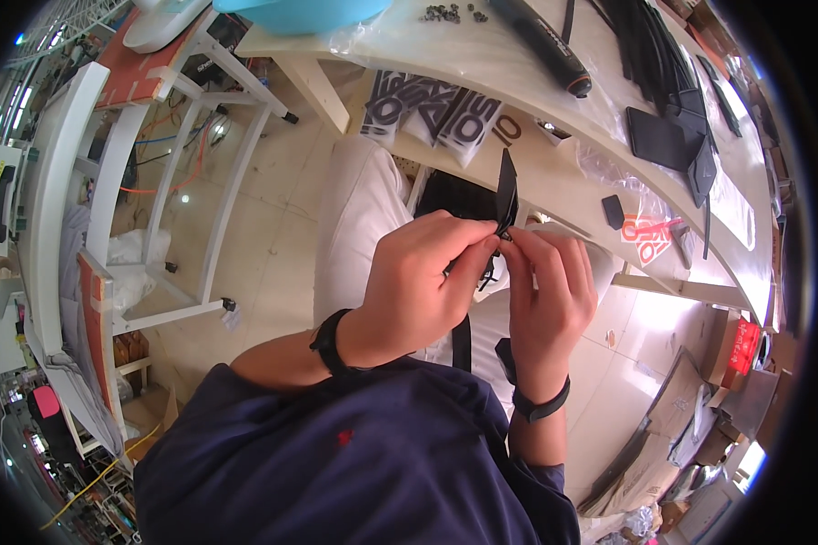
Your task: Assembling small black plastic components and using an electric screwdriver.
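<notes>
Above my lap, a flat black strap piece (507, 189) stands up between my hands, its tapered end pointing away from me. My left hand (427, 272) pinches its lower end between thumb and forefinger. Right beside it, the fingertips of my right hand (553, 286) close on the same spot, almost touching the left ones. Whatever small part lies between the fingertips is hidden. More black material shows below the fingers, and a black strip (462, 345) hangs under my left hand.
A worktable (600, 100) curves ahead and right, with a black powered screwdriver (545, 50), small dark parts (445, 14), a pile of black straps (641, 54) and a blue basin (300, 14). Printed plastic bags (468, 127) lie on the shelf below. White-framed stands (223, 200) are at left, cartons (654, 445) at right.
</notes>
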`<state>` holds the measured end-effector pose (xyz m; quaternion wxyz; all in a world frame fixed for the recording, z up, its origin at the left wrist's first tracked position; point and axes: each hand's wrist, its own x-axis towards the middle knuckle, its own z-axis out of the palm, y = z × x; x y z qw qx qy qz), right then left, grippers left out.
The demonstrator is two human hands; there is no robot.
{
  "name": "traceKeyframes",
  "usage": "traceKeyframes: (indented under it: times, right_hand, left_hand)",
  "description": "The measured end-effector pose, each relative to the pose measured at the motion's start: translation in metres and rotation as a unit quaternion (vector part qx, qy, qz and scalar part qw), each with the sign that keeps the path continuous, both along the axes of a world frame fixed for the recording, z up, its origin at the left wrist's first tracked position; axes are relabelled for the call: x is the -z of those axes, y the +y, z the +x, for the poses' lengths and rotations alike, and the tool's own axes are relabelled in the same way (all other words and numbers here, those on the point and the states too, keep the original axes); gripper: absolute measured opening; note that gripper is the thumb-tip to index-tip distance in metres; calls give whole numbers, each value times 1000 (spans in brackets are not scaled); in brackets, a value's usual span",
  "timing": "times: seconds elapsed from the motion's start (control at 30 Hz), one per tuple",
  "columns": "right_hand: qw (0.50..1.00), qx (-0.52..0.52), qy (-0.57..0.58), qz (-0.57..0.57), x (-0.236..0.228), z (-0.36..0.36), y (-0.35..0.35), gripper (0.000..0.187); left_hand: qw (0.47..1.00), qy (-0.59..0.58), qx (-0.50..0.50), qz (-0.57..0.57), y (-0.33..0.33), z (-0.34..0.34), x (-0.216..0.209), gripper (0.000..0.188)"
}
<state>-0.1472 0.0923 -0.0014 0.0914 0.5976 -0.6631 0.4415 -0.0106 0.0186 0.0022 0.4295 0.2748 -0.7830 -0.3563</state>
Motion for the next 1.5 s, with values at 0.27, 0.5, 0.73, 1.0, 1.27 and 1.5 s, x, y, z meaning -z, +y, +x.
traceKeyframes:
  times: [0.27, 0.5, 0.73, 1.0, 1.27, 1.5]
  right_hand:
    - [997, -30, -54, 43, -1, -2, -1, 26]
    - [995, -73, 32, 56, -2, -9, -8, 24]
    - [995, -89, 27, 37, 6, -14, -17, 19]
    - [992, -48, 5, 116, -13, -22, -24, 10]
    - [989, 19, 107, 96, -73, -81, -117, 21]
    - [934, 13, 122, 334, -59, -149, -208, 53]
  left_hand:
    - [988, 1, 7, 157, -6, 5, 1, 12]
    - [992, -10, 8, 125, -10, 7, 7, 11]
    - [992, -20, 1, 125, -16, 3, 6, 11]
    - [959, 56, 40, 274, -23, -2, 18, 17]
    - [854, 106, 79, 503, -47, 10, 59, 21]
    - [860, 110, 35, 496, -64, 28, 56, 12]
